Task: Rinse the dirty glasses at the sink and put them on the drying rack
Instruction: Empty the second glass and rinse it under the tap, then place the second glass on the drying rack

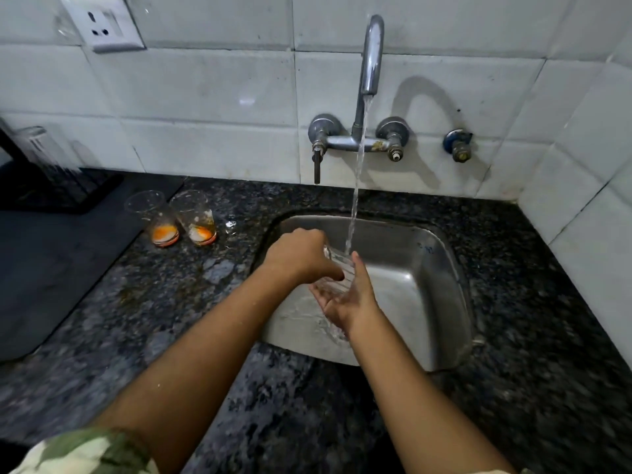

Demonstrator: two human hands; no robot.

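Over the steel sink (424, 289) I hold a clear ribbed glass (338, 268) tilted under the running tap (371, 56). My left hand (301, 254) grips its upper part from the left. My right hand (349, 302) cups it from below and the right, and water spills over that palm. Two dirty glasses (155, 218) (196, 217) with orange residue at the bottom stand upright on the counter left of the sink. A clear glass (44, 152) stands upside down on the black drying rack (51, 193) at the far left.
A dark mat (51, 268) lies in front of the rack on the speckled granite counter (178, 302). Tap handles and a blue-collared valve (458, 145) stick out of the tiled wall. A wall socket (102, 22) sits at the upper left.
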